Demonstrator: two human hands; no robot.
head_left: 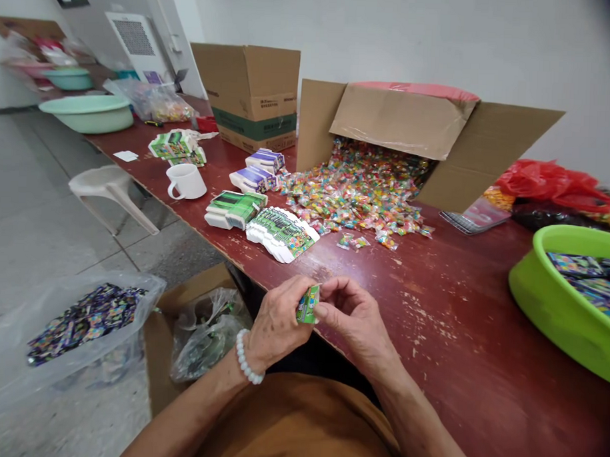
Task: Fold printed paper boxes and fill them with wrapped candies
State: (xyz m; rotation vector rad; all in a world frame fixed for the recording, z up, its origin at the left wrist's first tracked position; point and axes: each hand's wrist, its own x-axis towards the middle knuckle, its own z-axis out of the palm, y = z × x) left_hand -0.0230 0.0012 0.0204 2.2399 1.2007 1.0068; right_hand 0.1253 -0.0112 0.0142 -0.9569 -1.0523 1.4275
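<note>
Both my hands meet at the near edge of the dark red table [457,314], closed on a small green printed box [309,303]. My left hand [276,324], with a white bead bracelet on its wrist, grips the box from the left. My right hand [354,317] pinches its right side with thumb and fingers. Just beyond them lies a fanned stack of flat green box blanks [282,233]. Farther back, a heap of colourful wrapped candies [359,190] spills from a cardboard box lying on its side [403,122].
A lime green basin [557,297] holding dark printed packets stands at the right. A white mug [185,182], further stacks of flat boxes [235,209], an upright carton [252,93] and pale green basins [89,111] are on the left. On the floor lie a clear bag of packets [81,321] and a white stool [111,188].
</note>
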